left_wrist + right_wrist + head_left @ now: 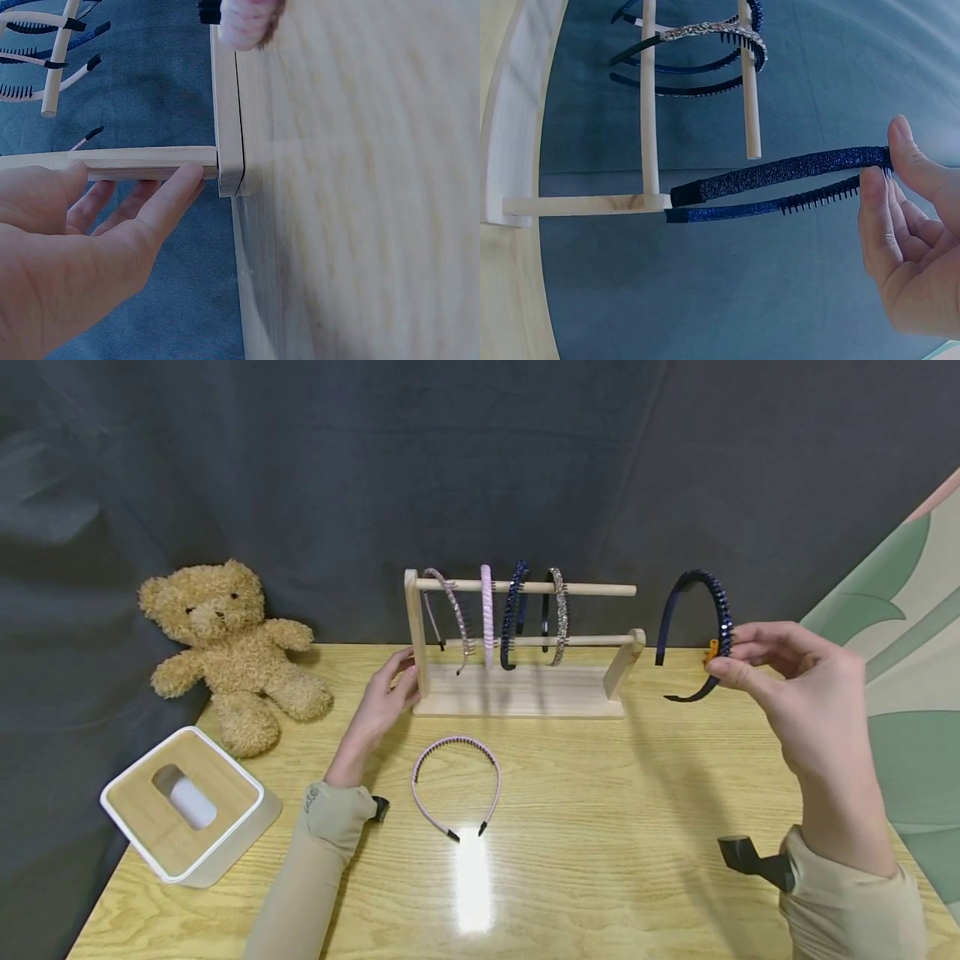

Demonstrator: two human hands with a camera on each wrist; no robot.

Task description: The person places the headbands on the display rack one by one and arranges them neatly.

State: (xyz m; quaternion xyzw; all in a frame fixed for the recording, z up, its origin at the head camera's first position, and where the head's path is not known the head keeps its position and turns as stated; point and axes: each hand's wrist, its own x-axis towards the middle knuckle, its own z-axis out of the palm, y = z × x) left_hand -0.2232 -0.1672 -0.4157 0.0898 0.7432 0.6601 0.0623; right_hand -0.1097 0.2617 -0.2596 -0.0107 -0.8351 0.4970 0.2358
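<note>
At the right of the head view, my right hand [813,681] pinches a dark blue beaded headband [724,610] between thumb and fingers. The headband is held up beyond the stand's right end, its tips pointing toward the stand in the right wrist view. A small orange piece [712,650] shows at its inner side. My left hand [384,697] touches the left post [150,161] of the wooden headband stand [517,703], fingers fairly straight along its outer side. On the upper bar [600,589] hang a thin pink headband [450,597], a lilac one [487,618], a navy one [512,618] and a glittery one [558,618].
A thin pink toothed headband [456,739] lies on the table [585,827] in front of the stand. On the left sit a teddy bear [236,643] and a white box with a wooden lid [142,814]. A dark curtain [337,485] hangs behind.
</note>
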